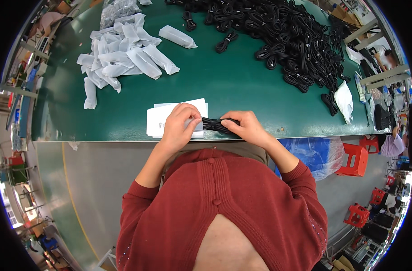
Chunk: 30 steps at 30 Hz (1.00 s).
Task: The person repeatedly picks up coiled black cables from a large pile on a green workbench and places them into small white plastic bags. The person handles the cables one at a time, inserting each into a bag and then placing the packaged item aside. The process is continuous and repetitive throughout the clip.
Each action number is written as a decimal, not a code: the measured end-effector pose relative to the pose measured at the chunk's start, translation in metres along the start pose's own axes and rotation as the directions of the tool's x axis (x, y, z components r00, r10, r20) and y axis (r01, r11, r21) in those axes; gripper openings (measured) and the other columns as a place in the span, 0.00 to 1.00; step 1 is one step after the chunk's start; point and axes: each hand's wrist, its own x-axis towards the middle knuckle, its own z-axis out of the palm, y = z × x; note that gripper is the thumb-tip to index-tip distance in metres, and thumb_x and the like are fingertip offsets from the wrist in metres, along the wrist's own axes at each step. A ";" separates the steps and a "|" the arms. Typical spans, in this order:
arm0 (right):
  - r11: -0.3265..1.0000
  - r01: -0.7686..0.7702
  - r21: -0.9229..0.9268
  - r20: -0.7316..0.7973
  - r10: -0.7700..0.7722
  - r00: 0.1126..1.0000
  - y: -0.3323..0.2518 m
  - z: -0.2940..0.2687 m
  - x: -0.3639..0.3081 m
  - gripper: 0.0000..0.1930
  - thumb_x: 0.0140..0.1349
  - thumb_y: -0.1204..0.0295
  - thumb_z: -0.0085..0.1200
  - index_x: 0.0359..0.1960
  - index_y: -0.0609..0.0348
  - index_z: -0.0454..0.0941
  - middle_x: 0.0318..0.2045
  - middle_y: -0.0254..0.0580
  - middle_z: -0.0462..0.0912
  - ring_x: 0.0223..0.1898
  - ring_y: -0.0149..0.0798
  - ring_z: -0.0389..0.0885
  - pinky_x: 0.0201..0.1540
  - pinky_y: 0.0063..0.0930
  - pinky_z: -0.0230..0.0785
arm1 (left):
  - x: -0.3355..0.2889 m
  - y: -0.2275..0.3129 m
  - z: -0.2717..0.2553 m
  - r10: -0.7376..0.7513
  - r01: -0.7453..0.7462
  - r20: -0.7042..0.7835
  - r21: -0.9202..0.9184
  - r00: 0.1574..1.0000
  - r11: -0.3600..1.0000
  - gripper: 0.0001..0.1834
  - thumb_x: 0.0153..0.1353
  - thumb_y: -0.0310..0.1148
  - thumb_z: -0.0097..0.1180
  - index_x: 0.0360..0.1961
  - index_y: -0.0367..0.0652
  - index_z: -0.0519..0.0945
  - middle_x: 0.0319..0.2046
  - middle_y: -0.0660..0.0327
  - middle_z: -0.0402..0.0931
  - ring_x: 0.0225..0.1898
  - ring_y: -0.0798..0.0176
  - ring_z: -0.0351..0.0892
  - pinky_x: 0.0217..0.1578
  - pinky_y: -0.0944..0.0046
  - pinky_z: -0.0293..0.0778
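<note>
Close to the table's front edge, my right hand (247, 128) is closed round a coiled black cable (213, 125), its thumb lying along the top. The cable's left end meets the fingertips of my left hand (180, 126). Those fingers are pinched together at the edge of a white paper sheet (198, 133). Under and beside my left hand lies a small stack of printed white sheets (155, 122), slightly fanned. My fingers hide part of both the sheet and the cable.
A pile of white wrapped packets (120, 54) lies at the far left of the green table (179, 86). A large heap of coiled black cables (296, 49) covers the far right. A white bag (344, 101) lies at the right edge. Red stools (354, 160) stand on the floor.
</note>
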 end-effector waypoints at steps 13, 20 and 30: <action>0.831 0.388 -0.398 -0.126 -0.469 0.874 0.000 0.008 0.001 0.16 0.58 0.72 0.63 0.48 0.59 0.80 0.35 0.43 0.76 0.32 0.44 0.76 0.35 0.36 0.71 | -0.002 0.003 -0.010 -0.068 0.068 -0.005 0.022 0.998 0.997 0.04 0.57 0.21 0.60 0.31 0.38 0.77 0.35 0.59 0.81 0.33 0.61 0.74 0.35 0.63 0.70; 0.711 -0.422 0.562 0.135 0.425 0.895 0.013 0.014 0.014 0.11 0.64 0.67 0.58 0.42 0.62 0.80 0.26 0.39 0.79 0.24 0.32 0.73 0.28 0.27 0.66 | 0.005 0.011 -0.012 0.096 -0.101 0.048 0.130 0.994 0.986 0.04 0.56 0.22 0.60 0.30 0.41 0.77 0.39 0.62 0.83 0.37 0.61 0.73 0.38 0.62 0.69; 0.867 0.478 -0.139 -0.290 -0.497 0.818 -0.026 0.020 0.034 0.18 0.56 0.79 0.62 0.50 0.55 0.80 0.42 0.45 0.75 0.38 0.41 0.77 0.39 0.30 0.73 | 0.032 0.020 -0.036 -0.055 0.047 -0.042 -0.172 0.998 0.984 0.02 0.60 0.22 0.58 0.34 0.38 0.78 0.41 0.62 0.80 0.40 0.67 0.73 0.42 0.66 0.70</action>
